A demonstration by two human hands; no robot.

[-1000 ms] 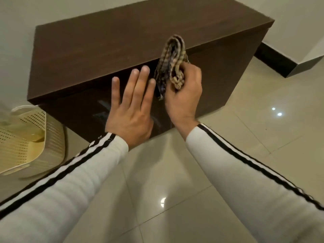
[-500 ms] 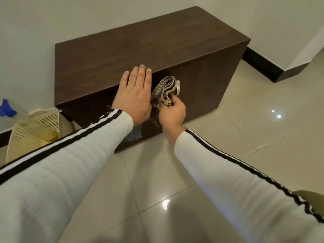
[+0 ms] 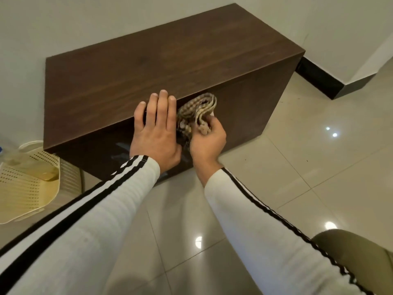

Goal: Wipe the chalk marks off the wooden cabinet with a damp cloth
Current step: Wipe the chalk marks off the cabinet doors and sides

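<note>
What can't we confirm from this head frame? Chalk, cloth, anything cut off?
- Chalk marks: none discernible on the cabinet front; the left hand, right hand and glare cover part of it.
- Cloth: bunched in the right hand; dampness not visible, and contact with the front panel is hidden.
- Perforated basket: cut off by the left edge.
- Object at the far left edge: too blurred and cropped to identify.
</note>
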